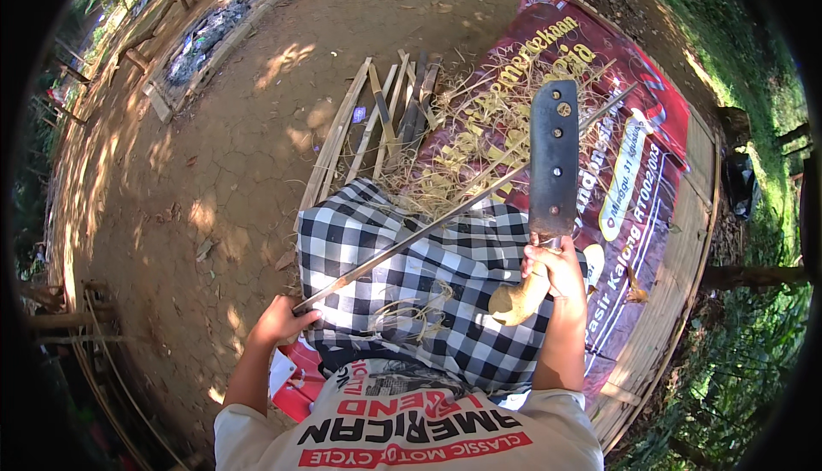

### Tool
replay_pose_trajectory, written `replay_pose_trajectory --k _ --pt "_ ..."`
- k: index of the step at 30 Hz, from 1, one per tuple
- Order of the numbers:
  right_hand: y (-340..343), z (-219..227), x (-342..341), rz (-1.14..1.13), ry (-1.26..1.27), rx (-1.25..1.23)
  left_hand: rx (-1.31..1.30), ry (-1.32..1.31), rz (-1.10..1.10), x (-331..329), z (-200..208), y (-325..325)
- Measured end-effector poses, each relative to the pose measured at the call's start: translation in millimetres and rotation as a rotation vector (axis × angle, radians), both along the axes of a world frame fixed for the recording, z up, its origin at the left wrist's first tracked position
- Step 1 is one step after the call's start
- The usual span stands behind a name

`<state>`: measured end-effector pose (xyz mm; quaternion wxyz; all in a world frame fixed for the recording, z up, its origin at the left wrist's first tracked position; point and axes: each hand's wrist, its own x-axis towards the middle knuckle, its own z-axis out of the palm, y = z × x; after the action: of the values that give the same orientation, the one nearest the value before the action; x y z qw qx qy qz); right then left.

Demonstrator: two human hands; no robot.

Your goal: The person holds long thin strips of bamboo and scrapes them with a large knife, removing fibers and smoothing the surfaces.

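My left hand point(287, 320) is closed around the lower end of a long, thin bamboo strip point(411, 238). The strip slants up to the right across my lap and passes behind a broad dark blade; whether the two touch I cannot tell. That blade belongs to a machete point(554, 154), wide and blunt-ended with several rivets or holes along it. My right hand point(558, 267) grips it where the curved wooden handle point(518, 298) meets the blade, which points away from me. A black-and-white checked cloth point(411, 274) covers my lap, with a few curled shavings point(419, 307) on it.
Pale shavings point(479, 141) lie scattered over a dark red printed banner point(634, 240), spread on a slatted bamboo platform point(685, 257). Several split bamboo pieces point(347, 133) lie ahead on the cracked earth point(205, 171). At far left, a wooden frame holds ash point(205, 41).
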<state>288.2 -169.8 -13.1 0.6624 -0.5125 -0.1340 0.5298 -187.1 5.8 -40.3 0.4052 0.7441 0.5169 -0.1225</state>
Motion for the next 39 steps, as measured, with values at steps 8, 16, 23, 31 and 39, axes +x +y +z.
replay_pose_trajectory --k 8,16,23,31,39 --pt "3.3 -6.2 25.1 0.169 0.127 -0.075 -0.025 0.004 0.005 0.6 -8.6 9.9" --pt "23.6 0.1 -26.3 0.447 -0.114 -0.22 -0.054 -0.123 0.012 2.3 -7.0 10.0" --pt "29.9 5.7 -4.1 0.327 -0.107 -0.182 -0.092 -0.08 0.049 5.3 -6.4 8.7" --pt "22.0 -1.3 -24.5 0.296 -0.055 -0.212 -0.151 0.048 -0.018 4.0 -12.8 17.1" --pt "19.9 -4.4 -31.1 0.304 -0.035 -0.214 -0.193 -0.046 0.002 9.5 -7.0 19.0"
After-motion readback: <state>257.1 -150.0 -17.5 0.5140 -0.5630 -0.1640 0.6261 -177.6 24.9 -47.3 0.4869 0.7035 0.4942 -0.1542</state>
